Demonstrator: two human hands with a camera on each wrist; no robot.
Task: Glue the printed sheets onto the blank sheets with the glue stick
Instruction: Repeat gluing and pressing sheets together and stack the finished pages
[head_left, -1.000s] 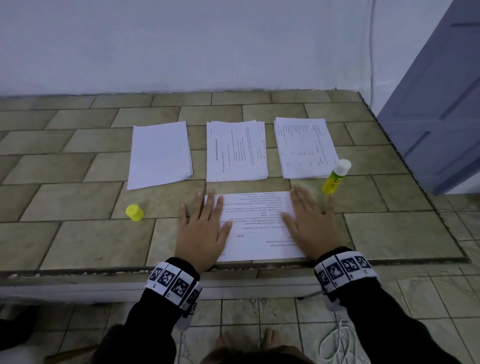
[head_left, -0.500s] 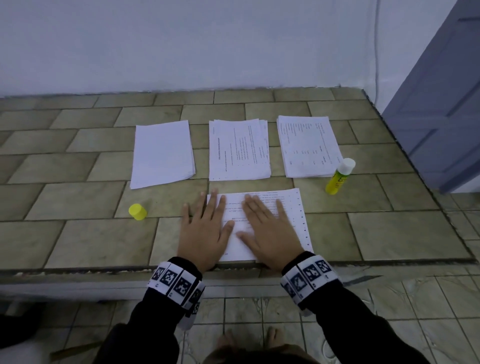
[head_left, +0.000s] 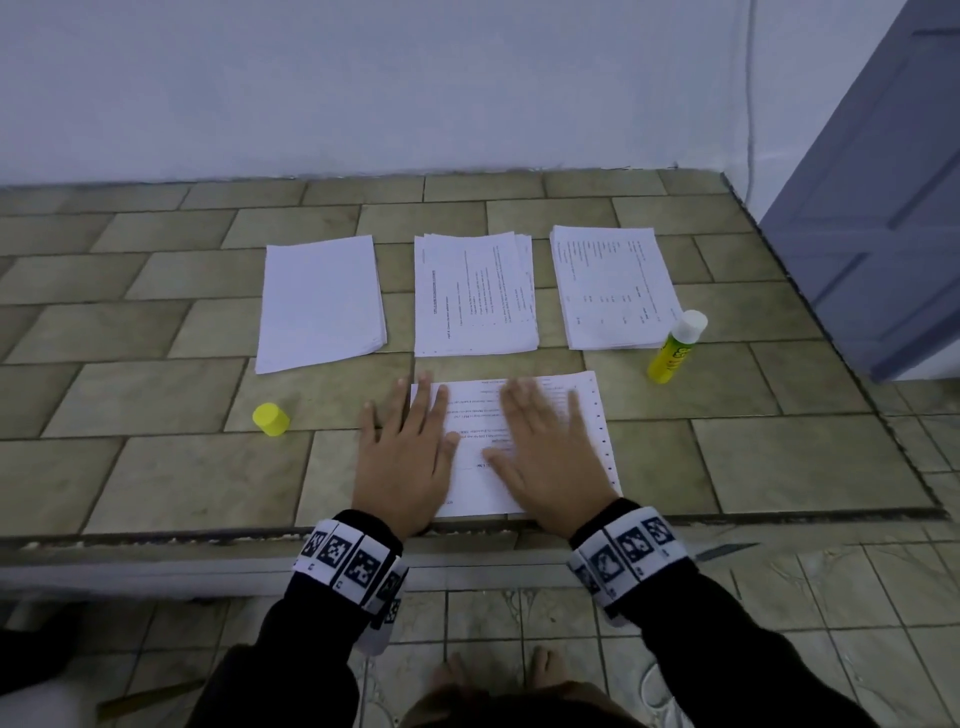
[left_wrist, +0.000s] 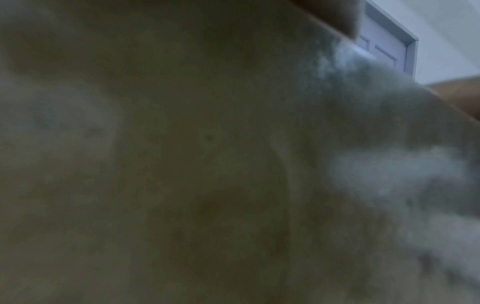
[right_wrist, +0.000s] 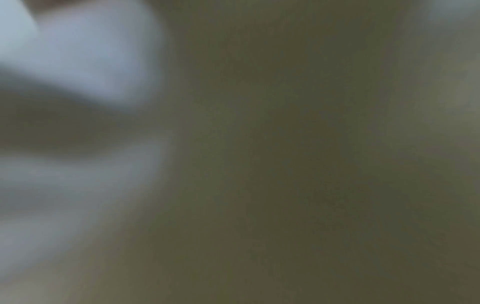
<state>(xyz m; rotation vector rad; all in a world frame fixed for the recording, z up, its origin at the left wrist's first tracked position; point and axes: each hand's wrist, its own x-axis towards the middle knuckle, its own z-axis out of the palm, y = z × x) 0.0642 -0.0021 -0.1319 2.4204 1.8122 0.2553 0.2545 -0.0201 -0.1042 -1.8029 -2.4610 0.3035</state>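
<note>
A printed sheet (head_left: 592, 415) lies at the front edge of the tiled counter (head_left: 156, 467). My left hand (head_left: 402, 447) lies flat with spread fingers on its left edge. My right hand (head_left: 543, 447) presses flat on its middle, fingers straight. Behind it lie a stack of blank sheets (head_left: 319, 301), a stack of printed sheets (head_left: 475, 293) and a second printed stack (head_left: 613, 286). The yellow glue stick (head_left: 675, 348) stands uncapped to the right, its white tip up. Its yellow cap (head_left: 270, 419) sits to the left. Both wrist views are blurred and show little.
A white wall (head_left: 363, 78) closes the back of the counter. A grey-blue door (head_left: 883, 182) stands at the right. The counter's front edge (head_left: 156, 535) drops to a tiled floor, where my bare feet (head_left: 493, 670) show.
My right hand slid left from the sheet's right side to its middle, then back a little to the right. The left hand stayed flat on the left edge.
</note>
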